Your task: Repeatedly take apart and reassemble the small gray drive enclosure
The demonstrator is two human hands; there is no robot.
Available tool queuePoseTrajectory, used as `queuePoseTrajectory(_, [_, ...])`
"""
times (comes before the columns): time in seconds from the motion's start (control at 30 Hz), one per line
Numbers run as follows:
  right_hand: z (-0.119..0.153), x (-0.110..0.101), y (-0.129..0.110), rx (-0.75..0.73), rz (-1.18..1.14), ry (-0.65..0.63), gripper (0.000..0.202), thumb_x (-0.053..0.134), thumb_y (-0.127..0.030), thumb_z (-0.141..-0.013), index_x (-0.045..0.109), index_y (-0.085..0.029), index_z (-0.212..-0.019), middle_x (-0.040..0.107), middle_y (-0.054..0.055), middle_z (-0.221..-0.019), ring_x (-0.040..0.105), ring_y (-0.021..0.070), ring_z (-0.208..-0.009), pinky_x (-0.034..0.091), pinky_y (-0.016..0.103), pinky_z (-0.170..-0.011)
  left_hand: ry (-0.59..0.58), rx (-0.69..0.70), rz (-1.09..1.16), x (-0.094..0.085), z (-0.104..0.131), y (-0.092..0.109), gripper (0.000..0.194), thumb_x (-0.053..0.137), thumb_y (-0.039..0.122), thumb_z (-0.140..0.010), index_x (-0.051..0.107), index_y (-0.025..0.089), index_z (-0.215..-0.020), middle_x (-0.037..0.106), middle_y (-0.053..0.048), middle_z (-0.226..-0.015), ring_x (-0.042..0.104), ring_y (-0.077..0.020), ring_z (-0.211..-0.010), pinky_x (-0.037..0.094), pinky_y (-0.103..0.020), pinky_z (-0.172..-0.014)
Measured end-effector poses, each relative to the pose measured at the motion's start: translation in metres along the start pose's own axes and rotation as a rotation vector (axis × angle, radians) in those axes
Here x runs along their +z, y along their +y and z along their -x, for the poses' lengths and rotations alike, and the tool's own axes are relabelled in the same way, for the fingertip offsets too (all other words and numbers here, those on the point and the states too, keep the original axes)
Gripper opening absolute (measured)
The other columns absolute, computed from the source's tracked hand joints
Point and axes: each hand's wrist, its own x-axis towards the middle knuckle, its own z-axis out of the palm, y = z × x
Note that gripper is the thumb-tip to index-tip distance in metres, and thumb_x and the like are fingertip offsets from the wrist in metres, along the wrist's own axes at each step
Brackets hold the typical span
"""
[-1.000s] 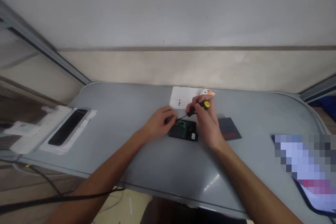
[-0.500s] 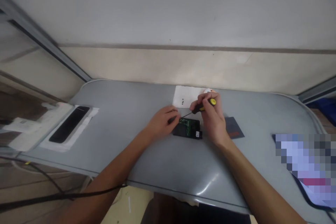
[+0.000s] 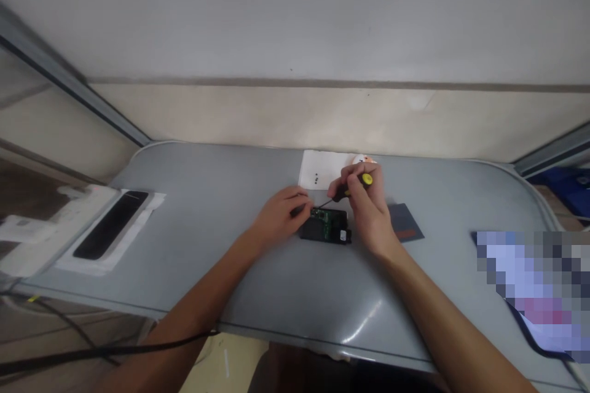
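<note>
A black device with a green circuit board (image 3: 325, 225) lies on the grey table. My left hand (image 3: 282, 214) is at its upper left corner, fingers closed together near the screwdriver tip; what they pinch, if anything, is too small to make out. In my right hand (image 3: 366, 204) is a black and yellow screwdriver (image 3: 341, 192), tilted, its shaft pointing down left to the board's upper left edge. Behind the device is a white sheet (image 3: 322, 166) with several tiny dark pieces on it. A small white and orange object (image 3: 364, 159) is partly hidden behind my right hand.
To the right of my right hand lies a dark flat card (image 3: 406, 222). A black phone-like slab (image 3: 110, 224) rests on white paper at the left. At the far right is a screen device (image 3: 530, 313), pixelated. A black cable (image 3: 110, 350) crosses at lower left.
The whole view has shifted slightly, so most things sit a little further left. Both hands keep nearly the same place at the device, and the screwdriver is still at the board's upper left.
</note>
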Motion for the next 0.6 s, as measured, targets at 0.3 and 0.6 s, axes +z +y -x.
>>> queuePoseTrajectory(0.3, [0.0009,0.0013,0.0083,-0.065,0.025,-0.023,0.012,0.055,-0.035,-0.107,0.045,-0.028,-0.105,0.048,-0.002,-0.104,0.066,0.0108,-0.082,0.051,0.035,-0.082,0.027,0.021,-0.003,0.0008,-0.0013,-0.0016,0.024,0.054,0.025,-0.105,0.074,0.021,-0.093,0.075,-0.006,-0.106,0.071,-0.0189,-0.097,0.057,-0.034,-0.091])
queuePoseTrajectory(0.6, [0.0001,0.0026,0.0014,-0.082,0.068,-0.039,0.012,0.052,-0.034,-0.108,0.043,-0.028,-0.105,0.05,-0.003,-0.099,0.064,0.01,-0.079,0.052,0.033,-0.079,0.031,0.028,0.018,0.0001,-0.0013,-0.0025,0.024,0.054,0.026,-0.106,0.074,0.021,-0.095,0.074,-0.005,-0.105,0.07,-0.0181,-0.098,0.056,-0.033,-0.092])
